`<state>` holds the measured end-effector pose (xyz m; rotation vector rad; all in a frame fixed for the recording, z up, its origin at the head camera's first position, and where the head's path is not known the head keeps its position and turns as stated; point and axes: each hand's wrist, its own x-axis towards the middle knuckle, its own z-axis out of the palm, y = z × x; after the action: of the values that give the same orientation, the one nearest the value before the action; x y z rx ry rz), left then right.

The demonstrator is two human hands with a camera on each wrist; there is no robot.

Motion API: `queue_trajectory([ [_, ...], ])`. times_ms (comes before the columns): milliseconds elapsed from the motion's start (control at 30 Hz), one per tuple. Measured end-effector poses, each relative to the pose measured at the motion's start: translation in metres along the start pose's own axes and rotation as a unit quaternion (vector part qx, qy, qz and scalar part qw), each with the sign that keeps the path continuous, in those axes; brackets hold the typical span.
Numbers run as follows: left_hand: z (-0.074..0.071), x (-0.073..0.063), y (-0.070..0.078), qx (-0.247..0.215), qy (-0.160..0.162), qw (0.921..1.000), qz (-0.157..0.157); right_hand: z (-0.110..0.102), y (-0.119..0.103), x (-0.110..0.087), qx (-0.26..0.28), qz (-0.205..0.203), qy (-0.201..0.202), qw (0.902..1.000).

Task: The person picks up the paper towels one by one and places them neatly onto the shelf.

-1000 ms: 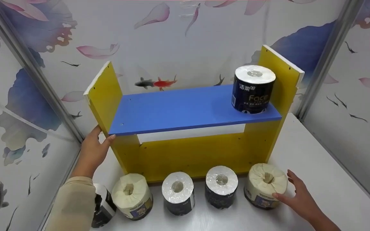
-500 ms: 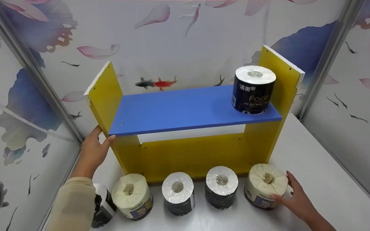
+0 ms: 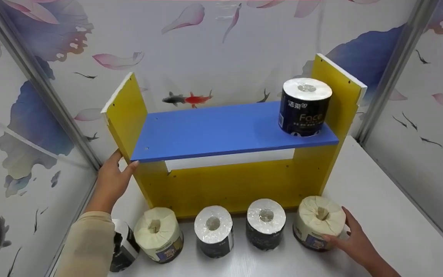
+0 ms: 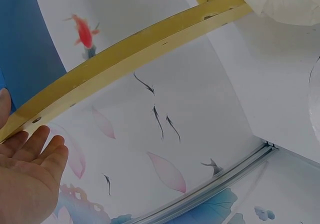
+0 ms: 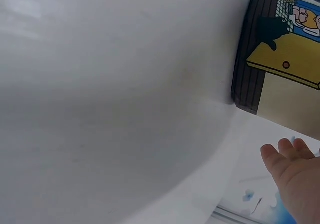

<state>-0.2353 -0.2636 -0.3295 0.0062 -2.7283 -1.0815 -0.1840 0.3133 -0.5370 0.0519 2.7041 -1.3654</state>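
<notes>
In the head view my left hand holds the left side panel of a yellow shelf with a blue board, thumb at the front edge and fingers behind. The left wrist view shows the same hand at the panel's yellow edge. My right hand grips a cream-wrapped toilet roll at the row's right end, thumb in front and fingers on its right side. That roll stands upright on the table. A dark-wrapped toilet roll stands on the blue board, near the right panel.
Along the shelf's front stand another cream roll and two dark rolls. One more dark roll is partly hidden by my left sleeve. Patterned walls enclose the white table.
My right hand has moved slightly left, closing its thumb and fingers onto the right cream roll. My left hand and the shelf stay where they were.
</notes>
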Motion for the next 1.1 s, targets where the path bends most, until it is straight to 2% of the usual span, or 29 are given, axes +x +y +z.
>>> queue_trajectory([
  [267, 0.000, 0.000, 0.002, 0.001, 0.002, 1.0000, -0.001, 0.001, 0.002, 0.002, 0.014, -0.014, 0.002, 0.9998],
  [567, 0.001, -0.001, -0.001, -0.001, 0.012, 0.9999, 0.008, 0.007, 0.003, 0.002, 0.032, -0.009, 0.000, 0.9995],
  [800, 0.002, 0.000, 0.000, -0.004, 0.007, 1.0000, -0.001, 0.011, 0.005, 0.005, 0.065, 0.009, -0.002, 0.9979],
  [1100, 0.001, -0.001, 0.003, -0.001, -0.002, 1.0000, -0.007, 0.012, 0.004, 0.007, 0.081, 0.033, -0.002, 0.9962],
])
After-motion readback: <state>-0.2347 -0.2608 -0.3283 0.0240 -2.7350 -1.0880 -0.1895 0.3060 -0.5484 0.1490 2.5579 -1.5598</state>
